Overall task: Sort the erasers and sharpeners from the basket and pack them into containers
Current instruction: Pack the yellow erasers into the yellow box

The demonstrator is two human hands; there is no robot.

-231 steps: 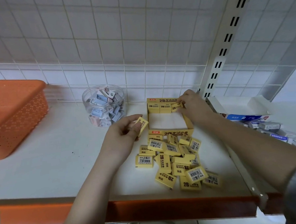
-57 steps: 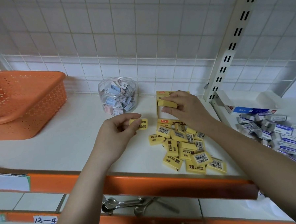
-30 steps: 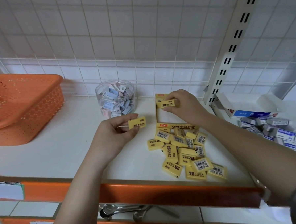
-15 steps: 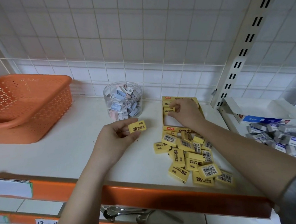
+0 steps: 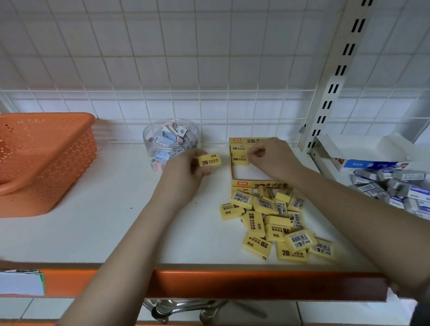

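Above the shelf (image 5: 88, 231), left hand (image 5: 184, 174) pinches a yellow eraser (image 5: 209, 160); right hand (image 5: 271, 157) curls over the box (image 5: 245, 183), grip unclear.

Left hand (image 5: 184, 172) raised, fingers pinched, right hand (image 5: 273, 157) curled, knuckles up, both forearms extended

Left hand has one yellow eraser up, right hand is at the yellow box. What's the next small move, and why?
Probably pass the eraser pinched in the left hand across to the right hand, whose fingers curl over the rows in the yellow box. The box floor is mostly bare and a loose pile waits.
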